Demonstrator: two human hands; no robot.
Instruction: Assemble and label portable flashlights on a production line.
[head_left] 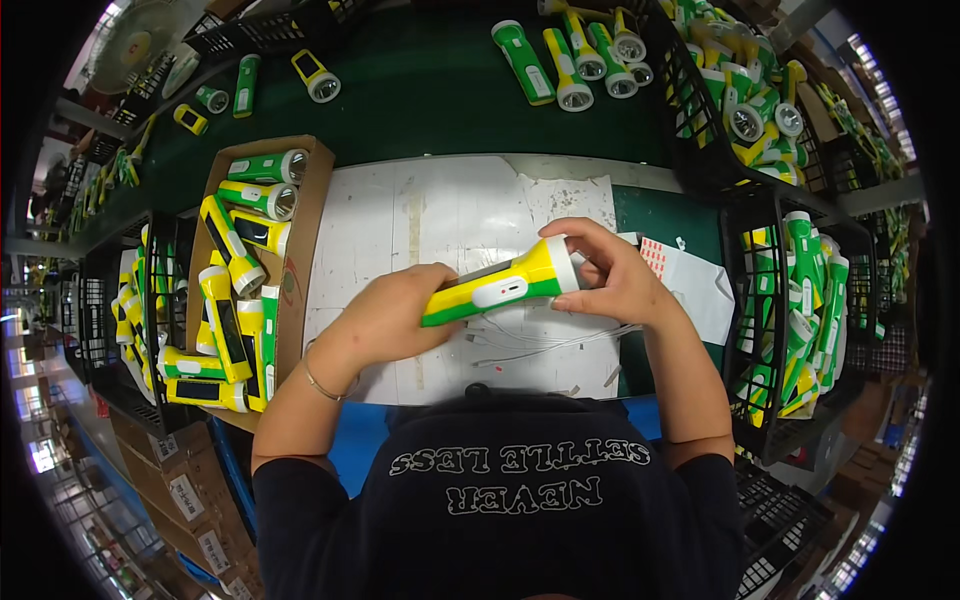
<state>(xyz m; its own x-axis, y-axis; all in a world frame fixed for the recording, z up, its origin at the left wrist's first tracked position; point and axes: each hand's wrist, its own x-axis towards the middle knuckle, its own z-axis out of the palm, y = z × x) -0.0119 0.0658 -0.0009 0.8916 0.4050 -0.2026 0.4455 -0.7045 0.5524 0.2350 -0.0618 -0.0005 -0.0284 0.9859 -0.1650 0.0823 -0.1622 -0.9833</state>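
A yellow and green flashlight point(500, 288) with a white head ring is held level above the white work surface point(370, 230). Its side carries a white switch plate, and a dark panel shows along its top. My left hand point(395, 312) is closed round its tail end. At the other end, my right hand point(610, 275) grips the white ring, thumb below and fingers above. Thin white cables point(540, 345) lie on the surface just below the flashlight. To the right of my right hand is a white sheet with red marks point(655, 258).
A cardboard box point(318, 185) of flashlights stands at left, with a black crate point(110, 330) beyond it. Black crates point(750, 340) full of flashlights line the right side. More flashlights point(522, 62) lie across the dark green bench point(420, 90) at the back.
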